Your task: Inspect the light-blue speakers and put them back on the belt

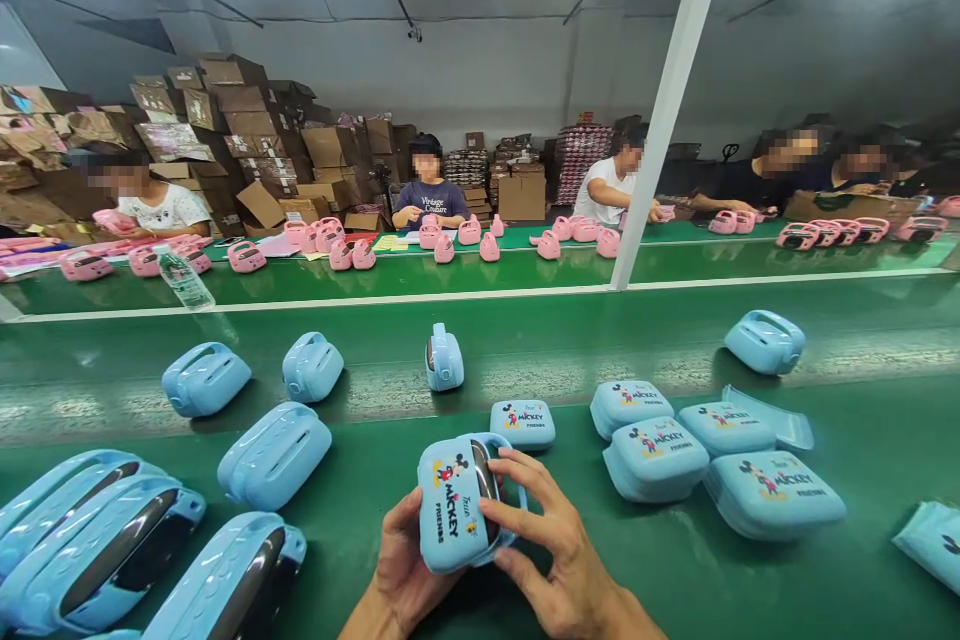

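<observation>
A light-blue plastic case (452, 508), with a "Mickey Friends" print, a glossy dark panel and a carry handle, is held low in front of me, tilted so its print reads sideways. My left hand (409, 560) grips it from the left and below, thumb along its edge. On the right side, my right hand (551, 540) has its fingertips on the dark panel and its thumb at the lower edge by the handle. Just behind the held case lies a printed blue cover (523, 424). More printed blue covers (655, 458) lie in a cluster to the right.
Blue handled housings (274, 455) stand to the left on the green table (360, 540). Others, including one housing (765, 341), sit on the green belt beyond. A clear bottle (184, 278) stands far left. Co-workers sit across, behind pink cases (469, 230); a white post (664, 120) rises at right.
</observation>
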Motion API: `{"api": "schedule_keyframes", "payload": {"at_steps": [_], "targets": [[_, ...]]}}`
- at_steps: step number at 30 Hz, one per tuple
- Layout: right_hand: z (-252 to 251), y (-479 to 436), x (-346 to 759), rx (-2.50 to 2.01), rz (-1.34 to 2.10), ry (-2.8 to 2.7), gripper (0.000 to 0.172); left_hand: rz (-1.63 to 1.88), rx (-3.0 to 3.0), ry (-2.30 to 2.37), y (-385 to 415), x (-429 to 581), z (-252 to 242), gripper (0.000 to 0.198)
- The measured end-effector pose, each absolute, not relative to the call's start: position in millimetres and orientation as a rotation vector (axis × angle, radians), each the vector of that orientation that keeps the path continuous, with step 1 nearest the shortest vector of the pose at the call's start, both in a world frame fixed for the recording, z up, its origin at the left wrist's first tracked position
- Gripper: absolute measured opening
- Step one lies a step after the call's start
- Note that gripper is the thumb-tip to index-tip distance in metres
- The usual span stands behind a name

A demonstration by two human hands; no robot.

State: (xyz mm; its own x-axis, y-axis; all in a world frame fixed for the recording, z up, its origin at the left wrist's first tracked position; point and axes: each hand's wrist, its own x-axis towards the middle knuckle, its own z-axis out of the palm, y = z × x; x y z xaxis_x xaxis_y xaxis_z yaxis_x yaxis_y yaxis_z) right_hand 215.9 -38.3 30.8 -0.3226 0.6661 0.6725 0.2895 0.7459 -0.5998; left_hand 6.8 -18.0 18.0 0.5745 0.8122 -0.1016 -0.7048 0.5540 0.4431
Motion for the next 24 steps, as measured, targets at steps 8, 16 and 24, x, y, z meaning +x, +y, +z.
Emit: {"api": "schedule_keyframes", "payload": {"at_steps": [8, 16, 24], "targets": [[40, -40, 223, -0.747, 0.371, -1.934, 0.074, 0.877, 0.453, 0.323, -22, 11, 27, 0.047], [32, -35, 221, -0.720, 0.421, -2.148, 0.097, 0.995, 0.588, 0.700, -32, 31, 36, 0.094], [27, -36, 224, -0.722, 0.463, -2.132, 0.110, 0.999, 0.618, 0.801, -36, 34, 42, 0.102]]}}
